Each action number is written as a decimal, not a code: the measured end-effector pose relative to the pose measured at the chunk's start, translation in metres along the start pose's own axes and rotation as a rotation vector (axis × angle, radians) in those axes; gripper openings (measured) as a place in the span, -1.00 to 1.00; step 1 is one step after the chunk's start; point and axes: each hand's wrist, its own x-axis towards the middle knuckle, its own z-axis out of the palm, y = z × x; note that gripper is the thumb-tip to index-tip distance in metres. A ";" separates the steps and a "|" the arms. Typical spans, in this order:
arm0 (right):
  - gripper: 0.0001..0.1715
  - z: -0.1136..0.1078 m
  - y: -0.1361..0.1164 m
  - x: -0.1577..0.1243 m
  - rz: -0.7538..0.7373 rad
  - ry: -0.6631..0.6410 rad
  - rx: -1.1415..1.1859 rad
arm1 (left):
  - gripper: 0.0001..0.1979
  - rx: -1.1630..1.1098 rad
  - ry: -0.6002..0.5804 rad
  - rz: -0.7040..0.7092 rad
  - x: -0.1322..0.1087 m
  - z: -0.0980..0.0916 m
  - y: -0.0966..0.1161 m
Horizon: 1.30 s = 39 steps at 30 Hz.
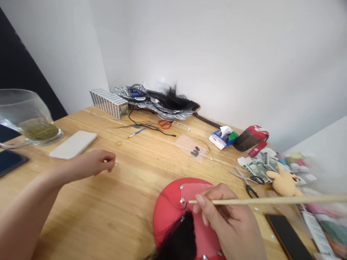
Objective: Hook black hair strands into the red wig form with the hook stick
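One stick point(271, 199) in right hand point(230, 220), apparently.

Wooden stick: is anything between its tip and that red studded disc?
Nothing visible does. The right hand holds the wooden stick, its tip over the red studded disc beside a metal stud; the black hair tuft sits nearer the person.

On the bench point(130, 202) the round cushion point(168, 213) lies at 6 o'clock, a stick point(271, 200) above it running toward 3; glass bowl point(24, 115) at 9, boxes point(108, 102) at 11, scissors point(248, 181) at 3.
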 end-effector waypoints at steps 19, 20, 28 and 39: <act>-0.63 0.003 -0.002 -0.007 -0.059 0.004 -0.175 | -0.81 -0.095 0.328 0.882 -0.034 0.107 0.085; -0.64 0.004 -0.002 -0.008 -0.063 0.006 -0.208 | -0.81 -0.064 0.361 0.949 -0.038 0.113 0.086; -0.65 0.008 0.000 -0.010 -0.122 0.007 -0.349 | -0.80 0.215 0.472 1.066 -0.045 0.128 0.079; -0.77 0.011 0.002 -0.020 -0.348 0.049 -0.530 | -0.53 0.380 0.435 1.131 -0.045 0.120 0.088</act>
